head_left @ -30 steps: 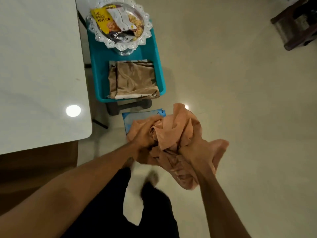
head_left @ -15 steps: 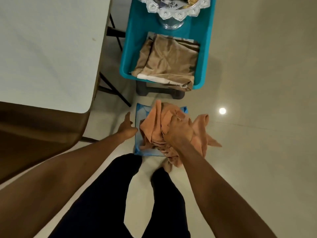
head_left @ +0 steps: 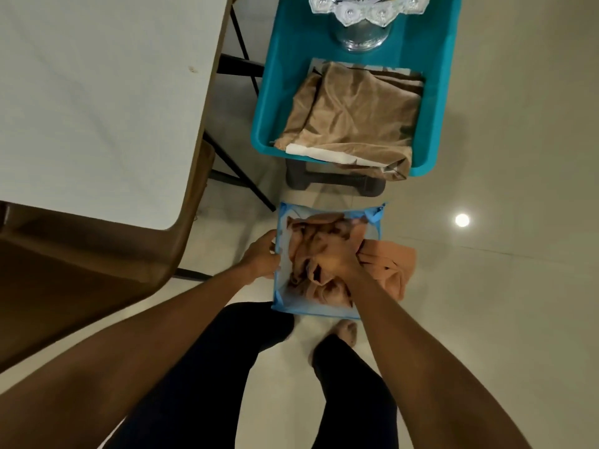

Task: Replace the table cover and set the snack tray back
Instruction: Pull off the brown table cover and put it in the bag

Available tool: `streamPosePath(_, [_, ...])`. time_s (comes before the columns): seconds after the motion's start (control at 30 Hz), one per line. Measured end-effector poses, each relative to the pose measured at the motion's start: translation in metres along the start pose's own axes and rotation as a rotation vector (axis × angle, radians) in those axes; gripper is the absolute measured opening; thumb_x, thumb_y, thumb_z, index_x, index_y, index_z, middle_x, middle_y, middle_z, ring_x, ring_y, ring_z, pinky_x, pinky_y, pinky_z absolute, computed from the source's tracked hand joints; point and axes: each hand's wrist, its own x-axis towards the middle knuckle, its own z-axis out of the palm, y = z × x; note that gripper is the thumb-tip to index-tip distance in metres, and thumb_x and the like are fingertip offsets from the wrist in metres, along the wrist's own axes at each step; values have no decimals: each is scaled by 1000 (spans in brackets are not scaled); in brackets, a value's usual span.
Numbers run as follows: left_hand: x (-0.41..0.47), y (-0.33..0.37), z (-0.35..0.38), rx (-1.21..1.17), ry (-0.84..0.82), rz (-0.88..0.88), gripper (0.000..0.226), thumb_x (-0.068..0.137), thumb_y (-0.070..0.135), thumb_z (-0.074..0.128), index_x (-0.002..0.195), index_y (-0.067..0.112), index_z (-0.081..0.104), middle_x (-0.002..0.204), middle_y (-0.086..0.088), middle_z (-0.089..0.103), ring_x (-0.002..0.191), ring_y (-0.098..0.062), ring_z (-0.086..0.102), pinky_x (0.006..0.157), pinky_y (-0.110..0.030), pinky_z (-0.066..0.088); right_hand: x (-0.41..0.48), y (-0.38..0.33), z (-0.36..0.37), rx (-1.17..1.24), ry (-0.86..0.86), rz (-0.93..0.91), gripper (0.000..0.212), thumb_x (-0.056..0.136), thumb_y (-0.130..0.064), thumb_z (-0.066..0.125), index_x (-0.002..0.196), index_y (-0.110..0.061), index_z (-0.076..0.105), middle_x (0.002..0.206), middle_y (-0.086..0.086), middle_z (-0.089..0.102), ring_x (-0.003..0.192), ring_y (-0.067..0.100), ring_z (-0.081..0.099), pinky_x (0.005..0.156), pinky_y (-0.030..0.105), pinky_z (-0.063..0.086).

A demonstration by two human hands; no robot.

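1. Since half a second ago, my left hand has moved from hovering open beside the blue bag onto its 9 o'clock rim. My right hand has pushed the orange cloth down into the bag.
2. My left hand's fingers curl over the rim and hold the bag steady. My right hand's fingers are closed in the bunched cloth and bear down on it.
3. The cloth lies mostly inside the bag, which stands on the floor. One fold hangs out over the 3 o'clock side.
4. At 10 o'clock from the bag, the table shows a bare white top with no cover on it.
5. At 12 o'clock from the bag, a teal tub holds a folded tan cloth, which I take for the fresh cover. Beyond it in the tub stands the snack tray, scalloped glass cut off by the top edge.
6. I judge the old cover is off and nearly stowed. The tan cloth is not yet spread, and the tray is not yet back on the table.
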Motion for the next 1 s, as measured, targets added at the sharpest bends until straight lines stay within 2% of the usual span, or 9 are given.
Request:
streamPosePath(0.17, [-6, 8, 0, 35, -29, 10, 70, 89, -6, 55, 146, 33, 43, 104, -3, 60, 105, -33, 64, 83, -55, 60, -52, 4, -12, 20, 483, -41, 44, 81, -29, 46, 117, -26, 70, 105, 5, 73, 98, 32, 67, 81, 42, 57])
streamPosePath(0.27, [-6, 14, 1, 80, -20, 7, 67, 86, -3, 56, 142, 32, 46, 116, -6, 63, 104, -29, 64, 81, -52, 61, -81, 19, -15, 89, 791, 45, 62, 70, -38, 47, 127, -19, 62, 121, 9, 63, 113, 30, 56, 94, 45, 50])
streamPosePath(0.4, [-7, 21, 2, 117, 14, 15, 51, 90, 0, 53, 129, 34, 52, 110, -3, 63, 101, -30, 64, 76, -50, 62, -78, 75, -22, 328, 611, 362, 92, 73, -42, 55, 159, -29, 27, 157, 9, 37, 142, 33, 37, 115, 52, 36])
streamPosePath(0.47, [-3, 23, 2, 119, 35, 30, 46, 92, 3, 52, 120, 38, 52, 105, -1, 62, 98, -29, 65, 73, -46, 63, -70, 96, -34, 538, 466, 322, 89, 81, -41, 69, 158, -32, 25, 150, 6, 46, 133, 31, 51, 104, 50, 48])
streamPosePath(0.57, [8, 15, 1, 93, 24, 22, 45, 93, 6, 52, 124, 39, 54, 111, -3, 65, 94, -27, 68, 74, -50, 63, -63, 107, -38, 733, 203, 370, 65, 80, -25, 79, 138, -26, 51, 124, 2, 66, 111, 27, 66, 80, 40, 56])
streamPosePath(0.67, [11, 9, 0, 76, 3, 7, 48, 95, 6, 53, 132, 36, 53, 115, -4, 66, 92, -25, 69, 78, -53, 62, -67, 104, -30, 356, 366, 384, 51, 71, -41, 74, 117, -24, 59, 103, -1, 69, 96, 28, 67, 86, 44, 56])
streamPosePath(0.83, [1, 18, 4, 89, -31, 9, 49, 91, 4, 52, 124, 39, 54, 116, -6, 67, 97, -30, 69, 80, -55, 61, -103, 64, -24, 425, 873, 341, 20, 86, -18, 70, 105, -14, 67, 89, 5, 71, 84, 30, 67, 74, 34, 52])
streamPosePath(0.9, [-1, 19, 5, 82, -25, 8, 46, 91, 5, 52, 118, 42, 54, 115, -6, 68, 97, -31, 68, 79, -55, 61, -111, 37, -25, 416, 881, 313, 8, 81, -11, 66, 90, -11, 67, 76, 1, 67, 74, 26, 65, 63, 28, 47])
streamPosePath(1.0, [-3, 21, 7, 67, -25, 1, 46, 94, 8, 53, 127, 40, 54, 117, -7, 67, 99, -32, 68, 81, -55, 60, -106, -5, -8, 361, 729, 252, 11, 84, -16, 65, 91, -10, 71, 83, 4, 70, 77, 22, 63, 68, 31, 48])
